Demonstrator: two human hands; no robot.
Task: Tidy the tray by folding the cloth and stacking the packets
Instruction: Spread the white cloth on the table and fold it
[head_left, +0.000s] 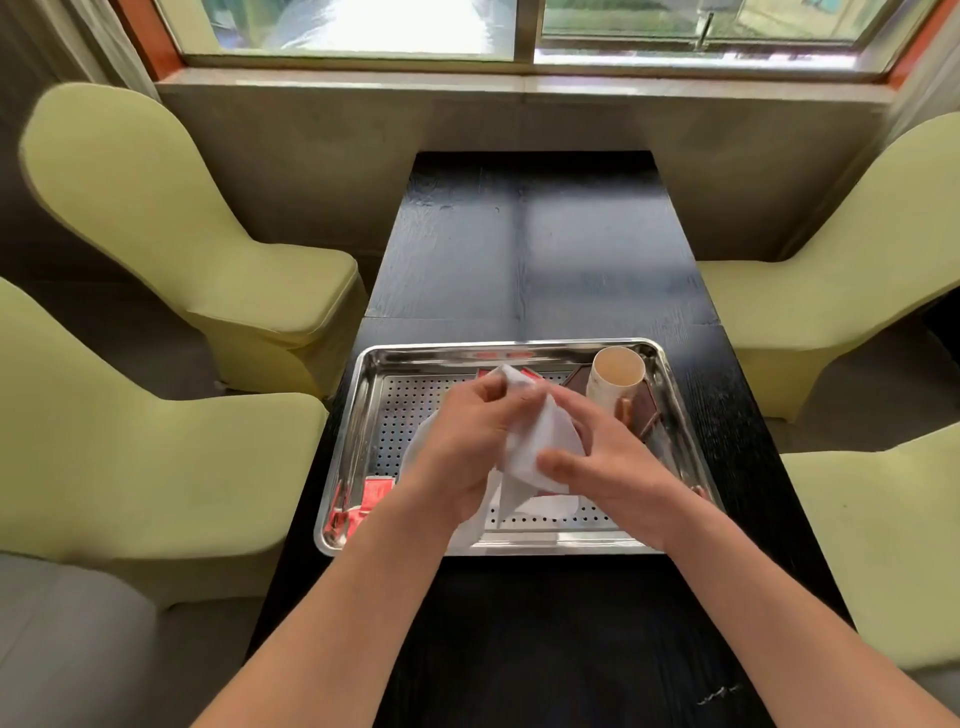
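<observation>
Sitting at the near end of a dark table (530, 249), with green-covered chairs (171, 234) flanking both long edges and a window (519, 26) past the far end. Resting on the near half of the table: a shiny perforated tray (395, 415), long axis running left to right across the table.

Crowding the tray's far right corner: a paper cup (615, 375) standing upright, mouth open upward, with brown packets (647, 415) lying just beside its base. Peeking out behind the hands at the tray's far edge: red packets (530, 373), mostly hidden. Lying in the tray's near left corner: more red packets (375, 492), flat, partly blocked by the left forearm.

Holding up over the middle of the tray: a white cloth (540, 441), bunched and part folded, long axis running from far edge down toward the near edge, lower end trailing onto the tray floor and over its near rim. Pinching the upper end with the left hand (467, 441), grip closed on the fabric, fingers curled tight. Clamping the right side with the right hand (608, 462), thumb pressing flat on the cloth, grip closed around it too.
</observation>
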